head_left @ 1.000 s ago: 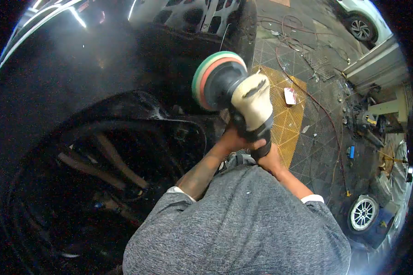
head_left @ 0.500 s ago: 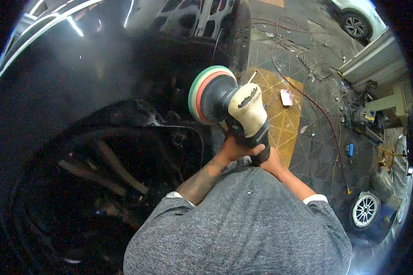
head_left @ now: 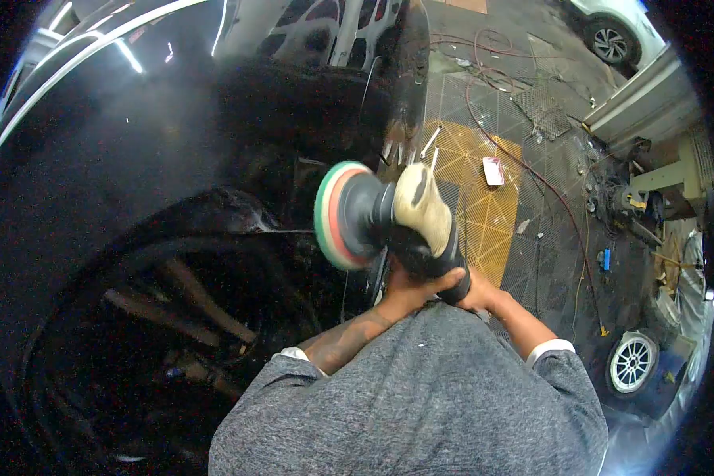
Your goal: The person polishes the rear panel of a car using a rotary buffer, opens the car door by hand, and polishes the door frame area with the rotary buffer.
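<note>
A car polisher (head_left: 424,214) with a cream-coloured cover on its head is held in front of my body. Its round pad (head_left: 325,214), layered green, white and orange, faces the glossy black car panel (head_left: 159,143) just ahead of the wheel arch. The pad appears to be against the panel, though the contact edge is hard to see. My left hand (head_left: 420,289) is closed around the underside of the tool's dark body, thumb across it. Behind it, my right hand (head_left: 477,290) wraps the rear end, its fingers mostly hidden by the tool.
At lower left, the wheel arch (head_left: 159,317) is dark, without a wheel. A red hose (head_left: 547,181) crosses the grey and yellow floor tiles (head_left: 484,214). Nearby lies a small white packet (head_left: 493,171). A loose wheel (head_left: 633,362) stands at right; a white car (head_left: 650,40) is behind.
The polisher's pad has swung down and slightly left along the panel, turning more edge-on to my view. Both hands keep their hold on the tool.
</note>
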Demonstrator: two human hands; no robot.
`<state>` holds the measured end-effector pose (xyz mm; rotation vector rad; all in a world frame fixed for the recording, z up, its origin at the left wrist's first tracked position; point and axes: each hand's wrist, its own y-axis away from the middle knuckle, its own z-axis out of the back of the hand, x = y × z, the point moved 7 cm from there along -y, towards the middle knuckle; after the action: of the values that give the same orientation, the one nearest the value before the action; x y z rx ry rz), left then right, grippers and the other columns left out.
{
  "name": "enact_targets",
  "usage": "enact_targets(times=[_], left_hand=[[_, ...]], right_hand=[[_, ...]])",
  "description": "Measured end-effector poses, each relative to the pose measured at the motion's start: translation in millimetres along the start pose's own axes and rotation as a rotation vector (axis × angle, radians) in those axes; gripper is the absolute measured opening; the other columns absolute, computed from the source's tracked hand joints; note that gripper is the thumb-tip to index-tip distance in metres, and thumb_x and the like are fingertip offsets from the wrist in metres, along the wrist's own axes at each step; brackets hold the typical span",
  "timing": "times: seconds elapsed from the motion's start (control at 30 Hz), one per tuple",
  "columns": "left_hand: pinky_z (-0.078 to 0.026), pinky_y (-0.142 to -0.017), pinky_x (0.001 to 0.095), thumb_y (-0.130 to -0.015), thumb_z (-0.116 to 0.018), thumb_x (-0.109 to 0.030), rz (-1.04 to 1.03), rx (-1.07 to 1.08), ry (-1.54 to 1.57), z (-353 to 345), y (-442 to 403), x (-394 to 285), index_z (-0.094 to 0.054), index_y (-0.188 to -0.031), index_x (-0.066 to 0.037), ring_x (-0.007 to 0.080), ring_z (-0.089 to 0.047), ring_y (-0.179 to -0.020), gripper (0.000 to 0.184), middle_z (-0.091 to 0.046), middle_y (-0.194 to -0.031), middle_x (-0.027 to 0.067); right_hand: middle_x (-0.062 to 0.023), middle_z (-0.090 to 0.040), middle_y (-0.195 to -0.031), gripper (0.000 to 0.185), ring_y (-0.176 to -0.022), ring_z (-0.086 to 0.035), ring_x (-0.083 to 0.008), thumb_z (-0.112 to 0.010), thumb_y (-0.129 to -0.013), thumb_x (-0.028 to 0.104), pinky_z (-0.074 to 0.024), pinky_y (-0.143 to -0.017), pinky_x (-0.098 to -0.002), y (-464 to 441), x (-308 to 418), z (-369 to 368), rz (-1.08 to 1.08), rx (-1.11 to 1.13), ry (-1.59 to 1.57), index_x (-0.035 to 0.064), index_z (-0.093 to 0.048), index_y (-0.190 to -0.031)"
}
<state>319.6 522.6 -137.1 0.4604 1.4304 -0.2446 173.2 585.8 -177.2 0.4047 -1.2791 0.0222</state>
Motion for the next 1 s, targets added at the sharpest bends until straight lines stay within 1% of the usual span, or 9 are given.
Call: enact_targets(times=[0.07,0.2,0.33,0.53,0.67,0.77,0.87,0.93,1.0], left_hand=[[-0.047,-0.103,0.0428,-0.069,-0.091,-0.043,-0.092,-0.014,-0.105,1,1,-8,-0.057,-0.126,0.0,0.0279,-0.06,-0.117,0.08,-0.061,-0.123,0.0149],[-0.046,-0.105,0.0415,-0.07,-0.09,-0.041,0.298,0.207,0.181,-13,-2,13,-0.039,-0.142,-0.002,0.0283,-0.055,-0.124,0.097,-0.052,-0.137,0.0147],[-0.04,-0.111,0.0435,-0.072,-0.088,-0.04,-0.081,0.189,-0.032,-9,12,16,-0.042,-0.142,-0.004,0.029,-0.049,-0.131,0.091,-0.052,-0.136,0.0151],[-0.038,-0.112,0.0445,-0.076,-0.084,-0.041,0.1,0.245,0.046,-8,16,12,-0.053,-0.135,-0.006,0.0283,-0.05,-0.13,0.075,-0.055,-0.136,0.014],[-0.04,-0.11,0.0429,-0.075,-0.084,-0.045,-0.114,0.168,-0.071,-7,22,13,-0.052,-0.136,-0.006,0.0296,-0.054,-0.126,0.079,-0.058,-0.132,0.0137],[-0.041,-0.109,0.0433,-0.076,-0.084,-0.042,0.089,0.062,0.016,6,12,-30,-0.055,-0.132,-0.004,0.0283,-0.054,-0.125,0.074,-0.059,-0.13,0.0132],[-0.04,-0.11,0.0431,-0.079,-0.083,-0.041,-0.04,0.056,0.002,4,6,-42,-0.053,-0.134,-0.003,0.0288,-0.053,-0.127,0.074,-0.058,-0.132,0.0147],[-0.036,-0.114,0.0427,-0.082,-0.079,-0.027,-0.2,0.066,-0.271,-1,-1,-30,-0.056,-0.133,-0.007,0.0279,-0.05,-0.129,0.059,-0.056,-0.135,0.0099],[-0.035,-0.114,0.0416,-0.08,-0.079,-0.026,-0.213,0.081,-0.029,-2,-6,-38,-0.047,-0.139,-0.008,0.0249,-0.048,-0.13,0.07,-0.053,-0.135,0.0097]], right_hand=[[-0.0114,-0.073,-0.091,0.04,-0.087,-0.069,-0.0246,-0.077,-0.071,0.024,-0.0536,-0.08,-0.0382,0,-12,-3,-0.13,0.091,0.063,0.0054,-0.068,-0.105],[-0.011,-0.072,-0.09,0.04,-0.085,-0.068,-0.0208,-0.077,-0.073,0.025,-0.0536,-0.078,-0.0382,5,-46,-10,-0.237,0.06,0.046,0.0055,-0.068,-0.106],[-0.0106,-0.071,-0.084,0.033,-0.08,-0.067,-0.0185,-0.076,-0.071,0.02,-0.0531,-0.074,-0.0375,9,-12,-3,-0.072,0.03,-0.01,0.0048,-0.069,-0.099],[-0.0136,-0.071,-0.078,0.035,-0.071,-0.068,-0.0255,-0.077,-0.067,0.019,-0.0536,-0.068,-0.0399,14,-16,-4,-0.225,0.085,0.062,0.0024,-0.068,-0.096],[-0.0148,-0.072,-0.085,0.036,-0.078,-0.07,-0.0273,-0.077,-0.066,0.019,-0.0536,-0.074,-0.0413,13,-1,1,-0.121,0.111,0.075,0.0032,-0.068,-0.097],[-0.0151,-0.073,-0.088,0.038,-0.081,-0.07,-0.0266,-0.079,-0.065,0.021,-0.0534,-0.077,-0.0415,4,-24,-4,-0.107,0.01,0.063,0.0025,-0.068,-0.096],[-0.015,-0.073,-0.088,0.04,-0.081,-0.069,-0.0259,-0.08,-0.064,0.022,-0.0531,-0.077,-0.0416,6,-14,9,-0.099,0.001,0.054,0.0014,-0.067,-0.095],[-0.0164,-0.073,-0.089,0.04,-0.081,-0.069,-0.0268,-0.079,-0.064,0.023,-0.0529,-0.076,-0.042,3,6,26,-0.124,0.036,0.141,0.0011,-0.067,-0.095],[-0.0197,-0.073,-0.089,0.038,-0.082,-0.071,-0.0298,-0.079,-0.065,0.023,-0.0533,-0.077,-0.0423,-13,6,40,-0.082,0.093,0.168,0.0005,-0.068,-0.093]])
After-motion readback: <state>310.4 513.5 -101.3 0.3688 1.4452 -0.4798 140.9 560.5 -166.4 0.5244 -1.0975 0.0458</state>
